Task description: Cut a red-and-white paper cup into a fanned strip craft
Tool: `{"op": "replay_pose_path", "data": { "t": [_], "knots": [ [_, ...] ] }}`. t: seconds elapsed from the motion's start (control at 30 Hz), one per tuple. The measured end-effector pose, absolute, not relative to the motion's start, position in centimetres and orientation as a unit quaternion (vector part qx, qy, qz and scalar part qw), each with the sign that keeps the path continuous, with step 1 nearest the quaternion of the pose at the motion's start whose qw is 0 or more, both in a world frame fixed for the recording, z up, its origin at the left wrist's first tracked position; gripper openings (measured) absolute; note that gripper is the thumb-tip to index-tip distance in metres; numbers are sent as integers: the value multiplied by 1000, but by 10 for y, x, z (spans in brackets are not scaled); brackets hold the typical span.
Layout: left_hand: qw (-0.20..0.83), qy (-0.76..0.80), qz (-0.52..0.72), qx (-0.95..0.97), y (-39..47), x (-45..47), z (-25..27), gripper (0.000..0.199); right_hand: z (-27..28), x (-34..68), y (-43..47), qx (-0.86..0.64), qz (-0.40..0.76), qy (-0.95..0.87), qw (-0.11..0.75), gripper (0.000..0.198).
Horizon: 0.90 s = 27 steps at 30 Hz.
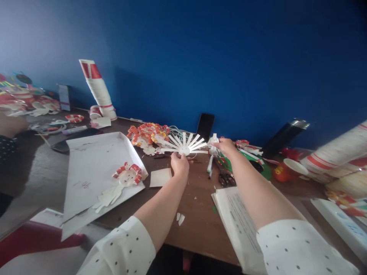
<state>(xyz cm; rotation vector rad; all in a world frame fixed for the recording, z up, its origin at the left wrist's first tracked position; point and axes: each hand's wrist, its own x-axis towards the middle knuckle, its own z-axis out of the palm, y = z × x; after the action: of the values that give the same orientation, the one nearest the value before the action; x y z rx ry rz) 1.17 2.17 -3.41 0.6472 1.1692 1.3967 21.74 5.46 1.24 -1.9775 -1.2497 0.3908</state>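
A white paper cut-out (185,147) with strips fanned out like rays is pinched at its base by my left hand (180,163), above the table. My right hand (226,147), to the right of it, has its fingers closed on a small white piece (213,140) whose kind I cannot make out. Just below that piece lie a white marker (210,164) and black-handled scissors (226,178). Behind the fanned cut-out is a pile of red, orange and white paper crafts (147,134). A blank paper piece (160,178) lies left of my left wrist.
A white box lid (86,164) at left carries a paper figure (128,176). Stacked paper cups (99,86), a phone (205,125) and a black bottle (283,136) stand by the blue wall. Printed sheets (237,225) lie beneath my right forearm. Another person's arm (10,130) shows at far left.
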Motion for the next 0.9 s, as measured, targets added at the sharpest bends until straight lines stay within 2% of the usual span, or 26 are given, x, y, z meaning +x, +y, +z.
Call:
{"op": "replay_pose_path", "data": {
  "t": [0.17, 0.27, 0.4, 0.57, 0.7, 0.9],
  "knots": [
    [572, 478, 603, 284, 23, 12, -35, 14, 17, 205, 12, -729, 193, -473, 455, 34],
    [578, 457, 615, 282, 24, 11, -34, 16, 16, 188, -13, -694, 151, -445, 546, 39],
    [615, 419, 618, 255, 24, 11, -32, 12, 9, 154, -43, -636, 121, -476, 595, 40],
    [683, 351, 577, 280, 23, 14, -33, 12, -8, 119, -64, -609, 180, -556, 536, 34],
    [701, 311, 572, 291, 21, 15, -34, 12, -16, 111, -63, -631, 251, -542, 495, 34],
    [725, 284, 550, 301, 16, 12, -30, 20, -17, 115, -59, -628, 267, -513, 520, 32]
  ]
}}
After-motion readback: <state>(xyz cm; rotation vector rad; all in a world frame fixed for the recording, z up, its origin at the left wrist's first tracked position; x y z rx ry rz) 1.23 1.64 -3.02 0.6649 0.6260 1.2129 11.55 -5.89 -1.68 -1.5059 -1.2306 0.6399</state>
